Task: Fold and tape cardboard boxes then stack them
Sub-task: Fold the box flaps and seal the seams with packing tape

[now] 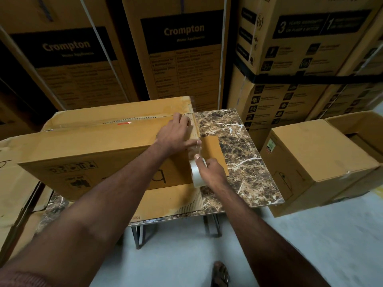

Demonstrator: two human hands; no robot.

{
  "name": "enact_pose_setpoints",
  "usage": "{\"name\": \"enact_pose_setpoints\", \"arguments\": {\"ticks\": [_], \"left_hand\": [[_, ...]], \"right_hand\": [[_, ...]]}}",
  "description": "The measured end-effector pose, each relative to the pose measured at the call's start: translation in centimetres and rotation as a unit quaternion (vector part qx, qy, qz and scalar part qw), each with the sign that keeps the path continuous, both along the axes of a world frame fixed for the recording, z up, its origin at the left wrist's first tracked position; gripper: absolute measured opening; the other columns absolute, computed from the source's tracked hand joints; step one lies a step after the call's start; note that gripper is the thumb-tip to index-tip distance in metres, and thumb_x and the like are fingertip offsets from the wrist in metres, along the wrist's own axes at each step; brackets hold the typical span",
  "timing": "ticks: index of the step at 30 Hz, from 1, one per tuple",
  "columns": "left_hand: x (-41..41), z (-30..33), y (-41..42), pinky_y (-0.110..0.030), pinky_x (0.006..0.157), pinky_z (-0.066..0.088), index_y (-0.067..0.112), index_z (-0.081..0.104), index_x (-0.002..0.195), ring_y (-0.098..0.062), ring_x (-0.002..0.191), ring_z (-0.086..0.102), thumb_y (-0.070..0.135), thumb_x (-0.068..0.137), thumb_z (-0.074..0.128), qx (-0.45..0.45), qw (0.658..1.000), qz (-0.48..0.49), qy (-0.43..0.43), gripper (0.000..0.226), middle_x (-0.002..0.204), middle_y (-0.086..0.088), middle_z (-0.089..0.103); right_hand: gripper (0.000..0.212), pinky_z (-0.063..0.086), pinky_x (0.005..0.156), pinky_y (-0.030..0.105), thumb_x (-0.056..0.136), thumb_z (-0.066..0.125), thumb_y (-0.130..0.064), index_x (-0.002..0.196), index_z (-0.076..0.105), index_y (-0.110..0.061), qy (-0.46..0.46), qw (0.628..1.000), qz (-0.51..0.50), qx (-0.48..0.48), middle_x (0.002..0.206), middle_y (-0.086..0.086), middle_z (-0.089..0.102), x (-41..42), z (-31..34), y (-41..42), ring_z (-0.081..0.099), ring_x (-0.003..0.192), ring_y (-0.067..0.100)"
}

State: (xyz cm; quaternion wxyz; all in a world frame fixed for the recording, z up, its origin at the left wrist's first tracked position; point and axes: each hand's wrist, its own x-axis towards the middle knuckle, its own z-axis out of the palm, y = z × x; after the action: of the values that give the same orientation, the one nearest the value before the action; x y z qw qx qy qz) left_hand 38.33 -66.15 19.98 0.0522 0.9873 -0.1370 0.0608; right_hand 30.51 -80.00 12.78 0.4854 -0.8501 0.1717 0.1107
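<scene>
Head view: a long box [99, 146] lay across the marbled tabletop [244, 146] in the centre-left of the frame, its top seam already carrying clear tape. The left hand [176, 131] rested on the box's right end, fingers spread over the top edge and the thumb stretched toward a strip of clear tape at the corner. Just below it, the right hand [211, 170] gripped a tape roll [195, 172], fingers curled round it and the thumb on top, with the strip running up from the roll to the box corner. A loose flap [215, 154] stuck out to the right of both hands. At right of the frame stood a smaller box [310, 158] on the floor. Tall printed cartons [182, 54] filled the top.
</scene>
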Motion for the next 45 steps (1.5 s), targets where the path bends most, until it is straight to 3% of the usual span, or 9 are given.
{"name": "enact_pose_setpoints", "arguments": {"ticks": [2,4,8,12,17,29,35,40,45], "left_hand": [[-1.3,0.0,0.3,-0.034,0.069,0.052,0.016,0.045,0.113,-0.014,0.086,0.050,0.051,0.095,0.059,-0.118,0.993,-0.019,-0.024,0.042,0.111,-0.003,0.047],[-3.0,-0.2,-0.4,-0.036,0.059,0.041,0.017,0.045,0.097,-0.015,0.071,0.045,0.035,0.102,0.053,-0.300,0.953,-0.041,-0.020,0.021,0.087,-0.001,0.049],[-6.2,0.4,-2.4,-0.029,0.057,0.033,0.019,0.046,0.085,-0.013,0.064,0.038,0.039,0.107,0.041,-0.622,0.772,0.031,0.126,0.030,0.073,-0.002,0.040],[-7.7,0.0,-1.8,-0.026,0.051,0.031,0.022,0.038,0.070,-0.012,0.056,0.034,0.049,0.106,0.035,-0.769,0.609,0.074,0.179,0.045,0.061,0.005,0.033],[-10.0,-0.8,-1.4,-0.025,0.053,0.031,0.021,0.033,0.064,-0.014,0.057,0.026,0.041,0.108,0.036,-0.837,0.509,0.094,0.176,0.048,0.055,0.004,0.029],[-12.7,-0.8,-3.5,-0.027,0.068,0.038,0.017,0.038,0.063,-0.011,0.060,0.043,0.034,0.108,0.035,-0.872,0.456,0.101,0.148,0.048,0.060,0.001,0.045],[-10.6,-1.8,-3.8,-0.030,0.079,0.043,0.011,0.059,0.110,-0.019,0.095,0.055,0.045,0.109,0.026,-0.694,0.657,0.254,0.148,0.048,0.100,-0.004,0.060],[-10.6,-5.1,-4.4,-0.031,0.082,0.043,0.015,0.048,0.123,-0.019,0.103,0.052,0.055,0.098,0.051,-0.594,0.720,0.303,0.193,0.048,0.118,-0.003,0.052],[-11.0,-6.9,-5.5,-0.031,0.075,0.051,0.016,0.050,0.131,-0.019,0.099,0.056,0.033,0.099,0.060,-0.640,0.702,0.274,0.150,0.037,0.126,-0.010,0.056]], "right_hand": [[0.060,0.051,0.090,0.043,0.093,0.047,-0.067,0.127,0.056,-0.018,-0.055,0.996,-0.049,-0.054,0.122,0.000,0.057,-0.6,0.2,0.1,0.058,0.107,0.022],[0.031,0.052,0.082,0.035,0.097,0.058,-0.044,0.119,0.060,-0.021,-0.179,0.978,-0.080,-0.065,0.113,-0.002,0.059,-1.0,0.8,-0.2,0.058,0.097,0.016],[0.015,0.045,0.059,0.018,0.096,0.062,-0.005,0.107,0.063,-0.015,-0.245,0.963,0.065,0.091,0.083,-0.008,0.061,-1.6,2.8,0.4,0.055,0.067,0.002],[0.023,0.047,0.061,0.022,0.093,0.067,-0.002,0.114,0.061,-0.009,-0.179,0.960,0.102,0.190,0.076,-0.003,0.064,-3.0,3.3,1.0,0.058,0.069,0.010],[0.018,0.044,0.055,0.021,0.095,0.061,0.001,0.110,0.066,-0.007,-0.139,0.957,0.161,0.196,0.082,0.004,0.066,-5.6,3.8,1.1,0.060,0.068,0.013],[0.036,0.053,0.056,0.022,0.090,0.068,0.006,0.122,0.055,-0.004,-0.042,0.945,0.284,0.156,0.070,0.004,0.067,-6.8,7.3,-2.1,0.065,0.061,0.013],[0.029,0.047,0.062,0.020,0.095,0.058,0.002,0.119,0.063,-0.013,-0.084,0.931,0.352,-0.047,0.093,0.000,0.062,-2.6,8.4,-6.7,0.057,0.073,0.006],[0.029,0.050,0.068,0.028,0.096,0.060,-0.003,0.122,0.065,-0.015,-0.067,0.878,0.423,-0.213,0.106,0.006,0.066,2.3,7.2,-10.4,0.064,0.086,0.017],[0.025,0.053,0.078,0.040,0.093,0.068,-0.010,0.116,0.064,-0.017,0.036,0.839,0.477,-0.260,0.107,0.004,0.065,6.8,6.7,-11.9,0.062,0.087,0.021]]}}
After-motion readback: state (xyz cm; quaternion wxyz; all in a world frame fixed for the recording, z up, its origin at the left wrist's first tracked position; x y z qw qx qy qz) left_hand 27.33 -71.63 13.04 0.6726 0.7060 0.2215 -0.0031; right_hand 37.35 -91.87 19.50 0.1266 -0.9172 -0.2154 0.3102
